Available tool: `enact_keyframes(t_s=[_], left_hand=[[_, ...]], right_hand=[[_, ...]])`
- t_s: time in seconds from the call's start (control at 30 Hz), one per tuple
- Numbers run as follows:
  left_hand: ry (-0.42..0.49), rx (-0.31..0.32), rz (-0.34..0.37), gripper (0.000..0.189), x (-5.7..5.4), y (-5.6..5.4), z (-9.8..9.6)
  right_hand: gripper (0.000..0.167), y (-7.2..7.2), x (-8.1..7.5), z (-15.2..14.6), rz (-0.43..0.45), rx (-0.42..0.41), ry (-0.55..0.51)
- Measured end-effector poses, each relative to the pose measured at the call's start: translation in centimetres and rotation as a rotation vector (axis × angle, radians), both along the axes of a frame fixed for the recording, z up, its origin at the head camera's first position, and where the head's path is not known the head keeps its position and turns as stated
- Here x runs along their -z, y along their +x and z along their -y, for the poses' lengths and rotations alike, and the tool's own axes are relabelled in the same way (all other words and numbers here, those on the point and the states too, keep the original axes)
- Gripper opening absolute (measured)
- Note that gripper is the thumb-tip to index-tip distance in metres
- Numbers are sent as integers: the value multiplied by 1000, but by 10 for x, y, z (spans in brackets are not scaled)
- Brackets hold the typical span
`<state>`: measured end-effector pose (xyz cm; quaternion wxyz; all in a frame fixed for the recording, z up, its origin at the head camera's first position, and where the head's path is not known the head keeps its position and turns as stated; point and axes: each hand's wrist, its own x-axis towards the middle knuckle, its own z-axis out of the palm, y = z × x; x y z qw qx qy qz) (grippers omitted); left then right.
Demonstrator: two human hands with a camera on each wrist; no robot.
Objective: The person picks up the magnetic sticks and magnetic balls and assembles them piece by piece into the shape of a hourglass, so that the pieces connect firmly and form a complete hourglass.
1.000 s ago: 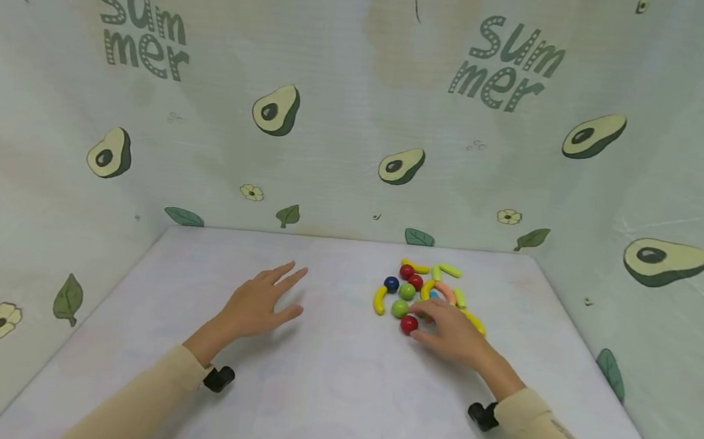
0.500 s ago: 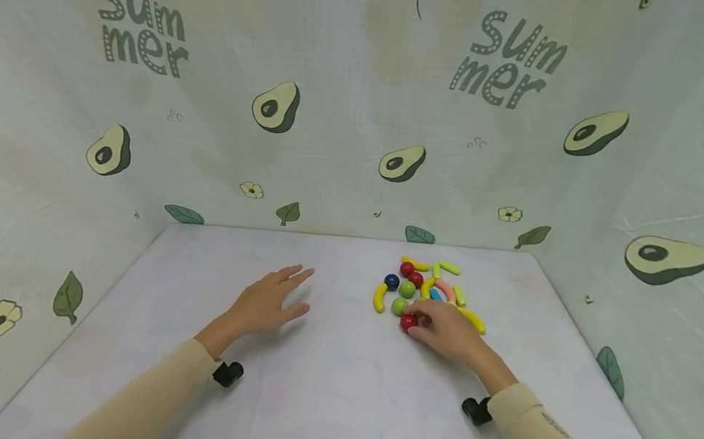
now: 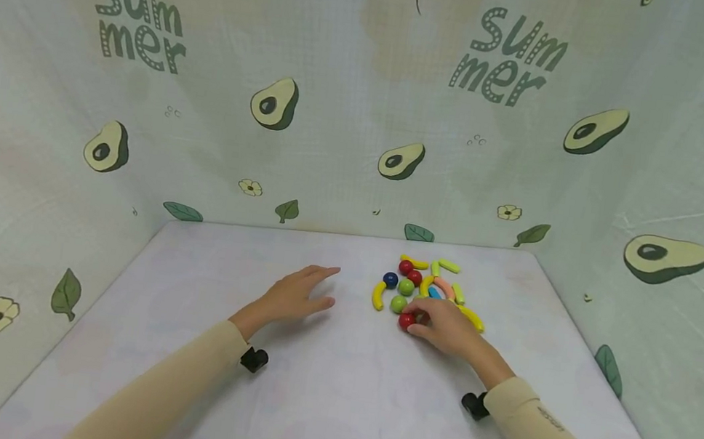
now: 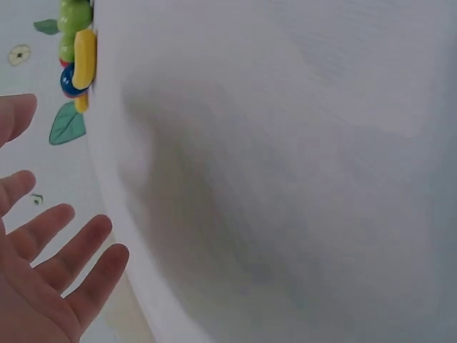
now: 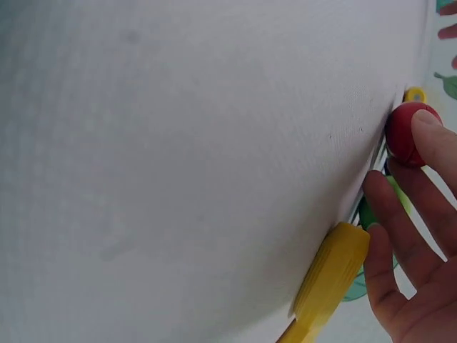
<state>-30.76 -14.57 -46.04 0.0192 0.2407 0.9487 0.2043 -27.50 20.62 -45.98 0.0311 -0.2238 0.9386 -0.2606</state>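
Note:
My right hand (image 3: 449,329) pinches a small glossy red ball (image 3: 406,321) between thumb and fingers, at the front of a group of small toy pieces. In the right wrist view the thumb lies on the red ball (image 5: 405,132), while the other fingers spread below it. Two green balls (image 3: 399,304) sit just behind. A curved yellow toy banana (image 3: 378,296) lies to their left, and another yellow piece (image 5: 332,275) is close to the right hand's little finger. My left hand (image 3: 291,295) hovers over the table, holding nothing, its fingers extended toward the group.
Farther back on the white table (image 3: 303,404) are a dark blue ball (image 3: 390,280), two more red balls (image 3: 414,278), a pink curved piece (image 3: 445,288), a blue piece (image 3: 434,293) and several pale green sticks (image 3: 449,266). A printed cloth (image 3: 344,65) surrounds the table.
My left hand has moved right, toward the group of pieces. The right hand's fingers have closed in on the front red ball, which stays in about the same place.

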Motion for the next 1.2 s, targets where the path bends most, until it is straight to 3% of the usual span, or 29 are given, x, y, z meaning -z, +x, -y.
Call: enact_keyframes(t_s=[0.17, 0.37, 0.57, 0.7, 0.97, 1.2], left_hand=[[51, 16, 63, 67, 3, -15, -21], [85, 82, 101, 65, 4, -28, -45], [69, 113, 144, 63, 3, -36, -70], [53, 101, 154, 62, 3, -39, -81], [2, 90, 153, 56, 5, -43, -95], [-131, 134, 65, 55, 10, -44, -103]], right_hand=[[29, 0, -3, 1, -4, 3, 11], [29, -1, -3, 1, -28, -1, 36], [29, -2, -3, 0, 3, 23, 36], [29, -4, -2, 1, -6, 10, 44], [29, -6, -3, 2, 6, -2, 47], [29, -5, -3, 1, -4, -18, 35]])
